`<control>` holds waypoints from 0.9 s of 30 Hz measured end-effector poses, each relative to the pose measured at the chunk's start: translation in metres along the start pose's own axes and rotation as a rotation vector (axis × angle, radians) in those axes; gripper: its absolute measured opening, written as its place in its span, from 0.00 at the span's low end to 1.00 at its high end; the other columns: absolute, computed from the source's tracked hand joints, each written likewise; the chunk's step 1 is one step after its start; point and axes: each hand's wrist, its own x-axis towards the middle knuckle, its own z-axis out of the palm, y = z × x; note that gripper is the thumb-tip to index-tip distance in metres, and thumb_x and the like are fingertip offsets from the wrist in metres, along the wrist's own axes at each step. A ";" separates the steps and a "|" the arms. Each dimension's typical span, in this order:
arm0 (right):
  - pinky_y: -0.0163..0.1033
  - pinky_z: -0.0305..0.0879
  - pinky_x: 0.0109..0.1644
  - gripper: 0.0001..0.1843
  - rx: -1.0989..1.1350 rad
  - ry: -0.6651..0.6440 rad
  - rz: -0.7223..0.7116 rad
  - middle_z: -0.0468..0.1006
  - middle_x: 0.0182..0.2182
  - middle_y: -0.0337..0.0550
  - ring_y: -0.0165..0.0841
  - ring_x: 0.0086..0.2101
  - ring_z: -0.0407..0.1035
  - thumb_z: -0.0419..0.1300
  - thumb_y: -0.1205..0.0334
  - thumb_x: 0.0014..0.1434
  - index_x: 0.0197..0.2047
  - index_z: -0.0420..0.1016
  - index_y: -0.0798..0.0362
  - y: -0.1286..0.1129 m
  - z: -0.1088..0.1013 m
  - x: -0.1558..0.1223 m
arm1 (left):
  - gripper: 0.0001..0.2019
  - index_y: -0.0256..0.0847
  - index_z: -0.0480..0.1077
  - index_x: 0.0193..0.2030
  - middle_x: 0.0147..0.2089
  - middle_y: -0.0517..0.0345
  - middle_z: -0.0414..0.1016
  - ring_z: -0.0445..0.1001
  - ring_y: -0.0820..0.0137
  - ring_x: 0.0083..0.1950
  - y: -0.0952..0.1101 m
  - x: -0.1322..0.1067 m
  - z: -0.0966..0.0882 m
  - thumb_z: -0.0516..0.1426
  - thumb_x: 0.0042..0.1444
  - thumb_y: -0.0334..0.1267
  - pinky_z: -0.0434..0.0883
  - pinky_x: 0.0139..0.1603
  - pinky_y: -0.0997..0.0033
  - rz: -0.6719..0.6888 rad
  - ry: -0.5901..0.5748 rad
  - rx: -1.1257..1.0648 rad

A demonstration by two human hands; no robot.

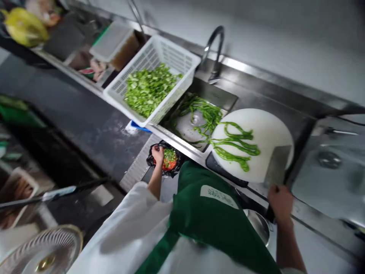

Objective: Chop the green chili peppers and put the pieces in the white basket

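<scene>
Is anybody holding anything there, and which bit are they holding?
The right hand holds a cleaver by its handle. The left hand is over the black bag; whether it grips anything can't be told.

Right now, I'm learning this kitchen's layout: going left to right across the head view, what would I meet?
Yellow bag → left hand → faucet → cleaver → right sink.

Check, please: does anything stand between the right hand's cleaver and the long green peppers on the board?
Nothing visible does: only bare white cutting board lies between the cleaver in the right hand and the long green peppers.
</scene>
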 end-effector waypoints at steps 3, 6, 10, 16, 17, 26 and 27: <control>0.48 0.64 0.42 0.23 -0.029 0.014 -0.017 0.80 0.39 0.70 0.51 0.39 0.76 0.48 0.62 0.68 0.51 0.79 0.69 -0.019 -0.006 -0.008 | 0.12 0.38 0.74 0.52 0.51 0.47 0.78 0.76 0.62 0.55 0.042 -0.029 0.066 0.54 0.68 0.40 0.71 0.60 0.64 0.443 -0.233 0.092; 0.46 0.65 0.45 0.21 -0.008 0.020 0.006 0.81 0.39 0.67 0.48 0.39 0.76 0.50 0.63 0.69 0.52 0.77 0.69 -0.029 -0.007 -0.013 | 0.25 0.42 0.72 0.66 0.66 0.42 0.73 0.69 0.53 0.69 0.079 -0.091 0.145 0.62 0.65 0.48 0.64 0.71 0.54 1.088 -0.798 0.328; 0.46 0.65 0.46 0.21 0.034 -0.017 0.046 0.81 0.39 0.64 0.48 0.40 0.77 0.48 0.62 0.72 0.55 0.75 0.66 -0.035 -0.009 -0.019 | 0.63 0.44 0.49 0.81 0.83 0.36 0.38 0.36 0.35 0.82 0.109 -0.151 0.233 0.74 0.45 0.59 0.45 0.78 0.35 1.602 -1.040 0.783; 0.41 0.64 0.44 0.18 0.077 -0.062 0.023 0.82 0.39 0.60 0.45 0.40 0.79 0.46 0.63 0.75 0.56 0.73 0.62 -0.075 -0.012 -0.031 | 0.72 0.46 0.34 0.83 0.83 0.33 0.24 0.29 0.22 0.80 0.144 -0.147 0.302 0.71 0.43 0.69 0.39 0.73 0.21 1.492 -0.990 1.181; 0.41 0.64 0.44 0.18 0.087 -0.073 -0.004 0.83 0.39 0.59 0.44 0.40 0.79 0.46 0.63 0.75 0.56 0.72 0.61 -0.083 -0.012 -0.033 | 0.72 0.47 0.33 0.83 0.83 0.32 0.25 0.30 0.21 0.79 0.147 -0.146 0.305 0.70 0.43 0.70 0.40 0.72 0.20 1.479 -1.002 1.198; 0.40 0.65 0.44 0.17 0.038 -0.043 -0.032 0.84 0.40 0.60 0.43 0.41 0.80 0.46 0.63 0.76 0.56 0.72 0.61 -0.068 -0.018 -0.023 | 0.64 0.45 0.34 0.83 0.83 0.31 0.33 0.31 0.32 0.82 0.139 -0.135 0.304 0.60 0.52 0.75 0.45 0.73 0.24 1.416 -0.900 1.095; 0.40 0.65 0.44 0.17 0.029 -0.043 -0.027 0.84 0.40 0.60 0.44 0.41 0.80 0.46 0.63 0.76 0.56 0.72 0.61 -0.066 -0.019 -0.020 | 0.63 0.44 0.35 0.83 0.83 0.31 0.32 0.30 0.32 0.82 0.136 -0.136 0.307 0.60 0.53 0.76 0.45 0.74 0.26 1.421 -0.897 1.088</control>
